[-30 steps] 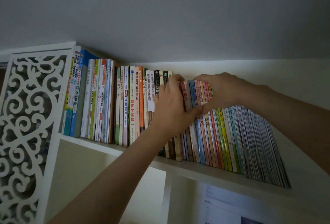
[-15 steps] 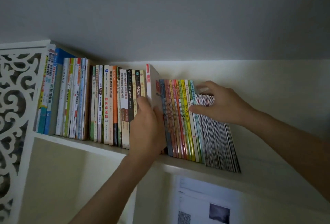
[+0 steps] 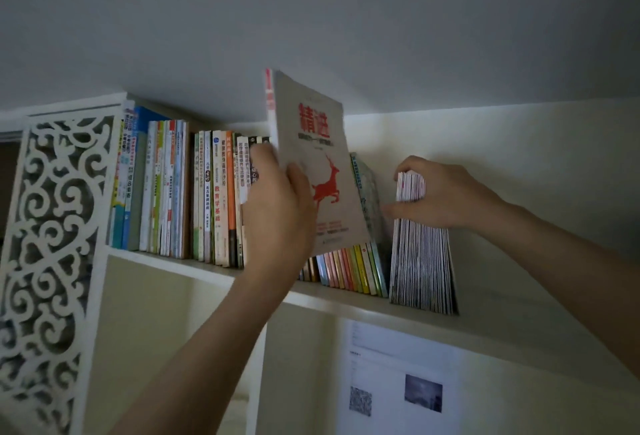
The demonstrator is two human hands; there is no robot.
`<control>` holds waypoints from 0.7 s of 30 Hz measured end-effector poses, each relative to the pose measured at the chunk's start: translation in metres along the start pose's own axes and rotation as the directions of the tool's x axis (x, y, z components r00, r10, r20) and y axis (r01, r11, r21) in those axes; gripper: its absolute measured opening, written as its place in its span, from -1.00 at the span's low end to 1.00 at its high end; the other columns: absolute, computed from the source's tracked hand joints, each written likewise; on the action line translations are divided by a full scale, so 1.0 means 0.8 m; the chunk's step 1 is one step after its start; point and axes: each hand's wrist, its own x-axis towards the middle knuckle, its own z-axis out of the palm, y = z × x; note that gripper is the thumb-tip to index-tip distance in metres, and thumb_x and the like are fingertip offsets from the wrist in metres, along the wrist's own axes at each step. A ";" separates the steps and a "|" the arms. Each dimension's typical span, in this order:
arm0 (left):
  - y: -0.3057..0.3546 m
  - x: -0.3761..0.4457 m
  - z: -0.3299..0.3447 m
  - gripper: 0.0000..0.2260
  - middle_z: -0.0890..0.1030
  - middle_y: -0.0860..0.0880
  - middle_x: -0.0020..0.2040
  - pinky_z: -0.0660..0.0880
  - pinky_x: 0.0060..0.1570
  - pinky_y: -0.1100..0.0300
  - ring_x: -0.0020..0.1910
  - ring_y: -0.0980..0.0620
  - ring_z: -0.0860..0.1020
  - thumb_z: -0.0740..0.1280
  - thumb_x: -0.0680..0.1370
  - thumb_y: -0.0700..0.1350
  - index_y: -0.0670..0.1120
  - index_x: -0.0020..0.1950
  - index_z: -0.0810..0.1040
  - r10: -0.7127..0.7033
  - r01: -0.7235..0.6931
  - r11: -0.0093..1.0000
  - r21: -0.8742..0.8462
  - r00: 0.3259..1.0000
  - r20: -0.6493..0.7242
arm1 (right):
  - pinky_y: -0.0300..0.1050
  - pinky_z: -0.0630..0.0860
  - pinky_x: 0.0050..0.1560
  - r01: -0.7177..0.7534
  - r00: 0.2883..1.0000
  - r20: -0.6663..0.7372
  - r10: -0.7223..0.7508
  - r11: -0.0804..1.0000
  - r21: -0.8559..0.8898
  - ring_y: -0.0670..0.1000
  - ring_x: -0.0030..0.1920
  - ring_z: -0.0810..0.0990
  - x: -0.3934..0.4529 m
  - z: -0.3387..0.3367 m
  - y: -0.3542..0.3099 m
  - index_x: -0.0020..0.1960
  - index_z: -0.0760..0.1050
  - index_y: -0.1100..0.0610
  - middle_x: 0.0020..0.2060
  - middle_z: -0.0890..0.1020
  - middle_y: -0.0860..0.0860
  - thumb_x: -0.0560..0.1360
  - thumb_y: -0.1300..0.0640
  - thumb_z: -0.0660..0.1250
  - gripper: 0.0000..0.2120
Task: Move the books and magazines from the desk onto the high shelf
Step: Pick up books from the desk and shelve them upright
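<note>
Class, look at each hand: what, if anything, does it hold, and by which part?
Left hand grips the grey book with the red deer cover near its lower spine edge. Right hand grips the stack of thin magazines at the top.

"精进" on grey book (image 3: 320,171)

**High white shelf, packed with upright spines**

The shelf (image 3: 346,299) carries three groups — a tall row of books (image 3: 180,192) at its left end, slim coloured booklets (image 3: 349,271) in the middle leaning left, and a stack of thin magazines (image 3: 420,268) just beside them — bare board beyond to the right
</note>
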 end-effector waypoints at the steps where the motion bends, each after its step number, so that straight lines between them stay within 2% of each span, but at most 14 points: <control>1: 0.002 -0.002 0.009 -0.96 0.52 0.07 -0.11 0.57 -0.45 0.31 -0.30 0.14 0.61 0.06 0.67 -0.12 -0.06 0.08 0.20 -0.018 0.018 1.000 -0.015 0.999 0.045 | -0.17 0.43 -0.28 -0.022 1.000 0.000 0.022 1.000 0.002 -0.07 -0.22 0.52 -0.003 -0.003 0.001 0.21 0.42 -0.04 -0.02 0.55 0.00 0.31 -0.20 0.49 -0.45; 3: 0.006 -0.006 0.025 -0.96 0.53 0.06 -0.10 0.58 -0.44 0.28 -0.30 0.14 0.61 0.07 0.67 -0.12 -0.06 0.08 0.21 -0.040 0.044 0.998 -0.041 0.995 0.096 | -0.18 0.38 -0.29 -0.059 0.998 -0.009 0.059 0.998 0.019 -0.07 -0.19 0.50 -0.008 -0.006 0.005 0.22 0.42 -0.02 0.02 0.53 0.00 0.29 -0.21 0.50 -0.40; 6: 0.016 -0.001 0.039 -0.96 0.54 0.05 -0.07 0.60 -0.41 0.23 -0.29 0.14 0.61 0.08 0.67 -0.10 -0.05 0.09 0.23 -0.036 0.041 0.999 -0.037 0.992 0.124 | -0.17 0.38 -0.14 -0.066 0.997 -0.036 0.068 0.996 0.055 0.01 0.03 0.50 -0.012 -0.007 0.007 0.24 0.43 0.01 0.18 0.53 0.03 0.29 -0.19 0.52 -0.39; 8: 0.024 0.011 0.040 -0.95 0.53 0.05 -0.07 0.56 -0.46 0.28 -0.31 0.16 0.58 0.08 0.67 -0.10 -0.05 0.09 0.23 -0.016 0.018 1.000 -0.008 0.990 0.138 | -0.17 0.37 -0.07 -0.050 0.998 -0.039 0.052 0.997 0.059 0.01 0.08 0.49 -0.014 -0.008 0.006 0.24 0.43 0.03 0.21 0.53 0.03 0.30 -0.16 0.52 -0.40; 10: 0.032 0.024 0.034 -0.94 0.51 0.07 -0.07 0.51 -0.50 0.36 -0.32 0.18 0.57 0.07 0.67 -0.09 -0.05 0.10 0.21 0.020 -0.021 1.000 0.009 0.994 0.111 | -0.16 0.39 -0.07 -0.029 0.999 -0.034 0.031 0.998 0.047 -0.03 0.02 0.48 -0.014 -0.008 0.006 0.25 0.43 0.04 0.19 0.54 0.02 0.32 -0.14 0.51 -0.41; 13: 0.039 0.042 0.032 -0.92 0.45 0.12 -0.18 0.49 -0.50 0.37 -0.34 0.19 0.55 0.07 0.67 -0.10 -0.08 0.12 0.22 0.058 -0.062 0.997 0.049 0.995 0.084 | -0.17 0.42 -0.12 -0.007 0.999 -0.050 0.009 0.999 0.050 -0.04 -0.05 0.50 -0.013 -0.008 0.008 0.26 0.44 0.04 0.15 0.57 0.02 0.33 -0.10 0.51 -0.43; 15: 0.037 0.048 0.040 -0.89 0.46 0.10 -0.18 0.52 -0.46 0.30 -0.34 0.16 0.54 0.07 0.67 -0.11 -0.11 0.15 0.24 0.054 -0.066 0.990 0.129 0.994 0.096 | -0.16 0.44 -0.14 -0.014 0.999 -0.050 0.018 0.997 0.073 -0.03 -0.06 0.53 -0.013 -0.007 0.009 0.26 0.43 0.04 0.12 0.57 0.01 0.31 -0.11 0.51 -0.41; 18: 0.026 0.044 0.055 -0.87 0.53 -0.03 -0.06 0.62 -0.32 0.07 -0.26 -0.01 0.59 0.08 0.66 -0.12 -0.13 0.17 0.25 -0.032 -0.002 0.979 0.203 0.986 0.164 | -0.17 0.45 -0.24 -0.034 0.998 -0.046 0.036 0.999 0.040 -0.03 -0.10 0.54 -0.012 -0.005 0.009 0.26 0.42 0.03 0.05 0.56 0.00 0.30 -0.14 0.50 -0.40; 21: 0.017 0.039 0.057 -0.91 0.54 -0.06 -0.05 0.63 -0.29 0.00 -0.25 -0.05 0.61 0.07 0.66 -0.12 -0.12 0.12 0.24 -0.046 0.007 0.975 0.224 0.985 0.167 | -0.21 0.37 -0.34 -0.053 0.997 -0.064 0.054 0.998 0.014 -0.09 -0.18 0.50 -0.011 -0.003 0.009 0.20 0.43 -0.01 -0.01 0.54 0.02 0.30 -0.12 0.47 -0.47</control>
